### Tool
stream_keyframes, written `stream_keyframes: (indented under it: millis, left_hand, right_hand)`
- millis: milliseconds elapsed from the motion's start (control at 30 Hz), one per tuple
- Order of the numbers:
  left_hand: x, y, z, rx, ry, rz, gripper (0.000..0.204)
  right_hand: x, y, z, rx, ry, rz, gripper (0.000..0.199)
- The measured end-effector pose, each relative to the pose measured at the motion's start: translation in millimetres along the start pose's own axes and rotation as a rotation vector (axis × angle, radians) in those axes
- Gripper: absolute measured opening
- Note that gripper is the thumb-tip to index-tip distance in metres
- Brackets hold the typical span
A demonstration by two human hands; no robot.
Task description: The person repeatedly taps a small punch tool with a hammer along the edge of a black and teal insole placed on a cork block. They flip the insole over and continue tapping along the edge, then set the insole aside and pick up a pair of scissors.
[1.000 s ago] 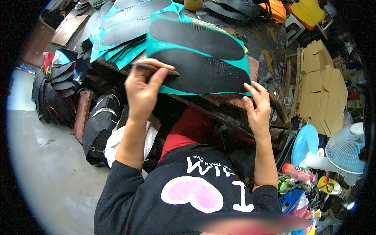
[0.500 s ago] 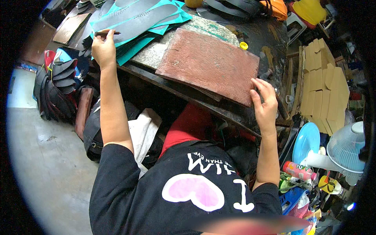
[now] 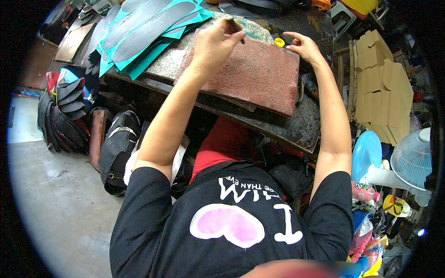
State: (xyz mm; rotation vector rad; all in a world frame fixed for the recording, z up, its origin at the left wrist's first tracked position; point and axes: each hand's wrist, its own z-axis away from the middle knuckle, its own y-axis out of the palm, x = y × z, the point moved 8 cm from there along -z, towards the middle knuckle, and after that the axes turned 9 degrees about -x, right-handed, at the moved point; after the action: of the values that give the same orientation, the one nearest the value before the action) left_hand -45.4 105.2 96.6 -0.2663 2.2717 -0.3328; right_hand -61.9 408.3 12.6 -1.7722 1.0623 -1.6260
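Over the far-left part of a reddish-brown board (image 3: 266, 76), my left hand (image 3: 215, 46) is closed round a short dark pen-like tool (image 3: 230, 23). Its thin tip points down toward the board; whether it touches cannot be told. Past the board's far right corner, my right hand (image 3: 306, 48) is open, thumb and forefinger apart and nothing seen between them. Just left of those fingertips sits a small round yellow cap (image 3: 279, 42). Teal sheets (image 3: 139, 69) with grey sole-shaped pieces (image 3: 148, 34) are piled left of the board.
A speckled stone slab (image 3: 174, 62) lies under the board on the dark workbench (image 3: 301, 132). Stacked cardboard boxes (image 3: 382, 88) and a fan (image 3: 417, 155) stand on the right. Bundled black soles (image 3: 62, 109) and a black bag (image 3: 118, 157) are at the left.
My left hand has moved right with the tool, from the teal sheets to above the board. My right hand has left the board's near right corner and moved away from me toward the yellow cap.
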Motion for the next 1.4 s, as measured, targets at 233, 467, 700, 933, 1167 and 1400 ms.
stream_keyframes:
  millis: [233, 467, 700, 933, 1167, 1400]
  left_hand:
    - [33.0, 37.9, 15.1, -0.022, -0.305, 0.374, 0.015]
    - [38.7, 44.0, 14.1, -0.023, -0.267, 0.340, 0.014]
    - [29.6, 40.0, 16.2, -0.055, -0.229, 0.328, 0.015]
    - [24.8, 36.5, 15.0, -0.040, -0.145, 0.204, 0.014]
    - [14.7, 35.3, 18.3, 0.010, -0.068, 0.217, 0.013]
    - [6.4, 35.4, 20.9, 0.041, -0.112, 0.220, 0.013]
  right_hand:
    - [-2.5, -5.0, -2.9, -0.022, 0.044, 0.214, 0.043]
    - [-23.3, -38.3, 25.2, -0.009, 0.049, 0.225, 0.037]
    - [-61.9, -65.8, 47.1, -0.135, 0.178, 0.411, 0.042]
    - [-125.6, -142.9, 126.8, -0.469, 0.199, 0.096, 0.048]
    - [-188.3, -197.7, 354.6, -0.645, 0.800, 0.559, 0.047]
    - [-209.4, -209.2, 449.0, -0.842, 1.111, 0.777, 0.046]
